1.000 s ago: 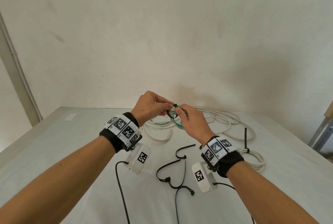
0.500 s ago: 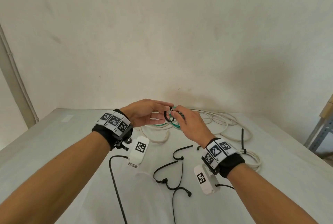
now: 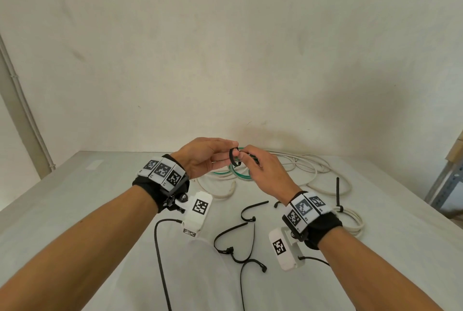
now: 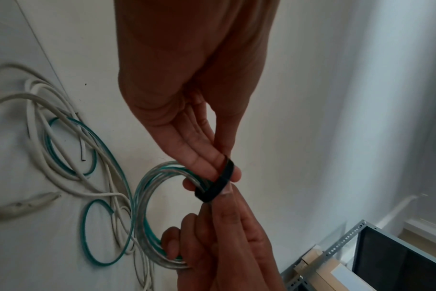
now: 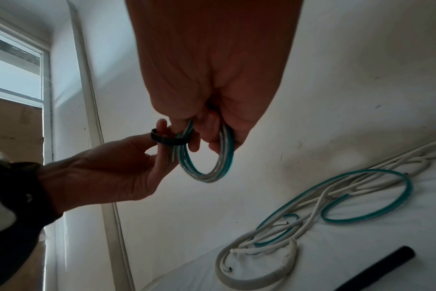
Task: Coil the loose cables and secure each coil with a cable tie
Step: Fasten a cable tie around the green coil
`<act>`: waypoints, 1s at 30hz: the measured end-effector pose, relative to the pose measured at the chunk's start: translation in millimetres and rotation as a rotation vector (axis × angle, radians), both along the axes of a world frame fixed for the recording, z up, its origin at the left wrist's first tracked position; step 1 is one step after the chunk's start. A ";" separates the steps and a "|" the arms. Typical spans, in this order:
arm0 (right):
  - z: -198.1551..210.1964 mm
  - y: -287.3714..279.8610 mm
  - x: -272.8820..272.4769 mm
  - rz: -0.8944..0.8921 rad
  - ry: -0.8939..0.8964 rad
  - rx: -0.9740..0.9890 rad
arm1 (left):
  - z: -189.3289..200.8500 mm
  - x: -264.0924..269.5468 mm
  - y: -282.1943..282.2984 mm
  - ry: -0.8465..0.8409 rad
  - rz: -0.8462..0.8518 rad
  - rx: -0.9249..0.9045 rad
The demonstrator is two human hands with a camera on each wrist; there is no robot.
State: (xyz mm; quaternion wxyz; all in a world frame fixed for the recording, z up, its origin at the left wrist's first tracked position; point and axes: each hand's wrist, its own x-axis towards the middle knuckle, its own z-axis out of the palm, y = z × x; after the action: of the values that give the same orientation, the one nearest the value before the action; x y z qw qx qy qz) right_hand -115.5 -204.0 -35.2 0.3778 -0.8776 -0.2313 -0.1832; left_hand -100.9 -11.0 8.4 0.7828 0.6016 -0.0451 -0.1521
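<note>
Shift since earlier frames: left hand (image 3: 203,158) rolled palm-up and dropped slightly; black tie loop opened wider; both hands kept close over the white table (image 3: 75,200).
Head view: right hand (image 3: 265,175) meeting the left above the loose cables (image 3: 295,168); black cable tie (image 3: 233,156) between the fingertips; spare ties (image 3: 240,240) nearer than the loose cables; one tied white coil (image 3: 350,218) to their right.
Left wrist view: left fingers pinching the tie band (image 4: 215,185), wrapped round the small green-and-clear coil (image 4: 147,214).
Right wrist view: right fingers curled round the coil (image 5: 207,157), held well above the loose cables (image 5: 324,202).
Handling: light, springy coil, likely to unwind if released; best gripped across all turns beside the tie; band thin and slippery.
Writing: none readable; only square coded markers on wrist units.
</note>
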 end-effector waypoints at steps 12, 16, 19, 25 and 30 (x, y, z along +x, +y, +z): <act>3.2 -2.7 -7.6 0.021 0.038 -0.003 | 13.6 5.7 7.6 0.160 -0.101 0.316; 11.8 1.3 -12.8 0.067 0.066 -0.028 | 11.4 9.8 8.3 0.143 -0.044 0.304; 18.3 4.2 -15.2 0.083 0.115 -0.019 | 8.8 6.9 4.9 0.109 0.008 0.249; 17.2 0.4 -16.1 0.182 0.314 0.087 | 8.2 9.5 4.5 -0.024 0.110 0.135; 31.4 1.2 -16.6 0.267 0.433 0.157 | 16.8 2.7 -2.5 -0.144 0.185 0.058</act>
State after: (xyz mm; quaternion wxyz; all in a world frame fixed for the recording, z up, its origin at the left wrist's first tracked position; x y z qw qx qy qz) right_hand -132.1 -202.8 -3.8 0.5061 -0.8261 -0.2441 0.0429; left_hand -98.2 -13.5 25.1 0.7705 0.6350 -0.0408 -0.0368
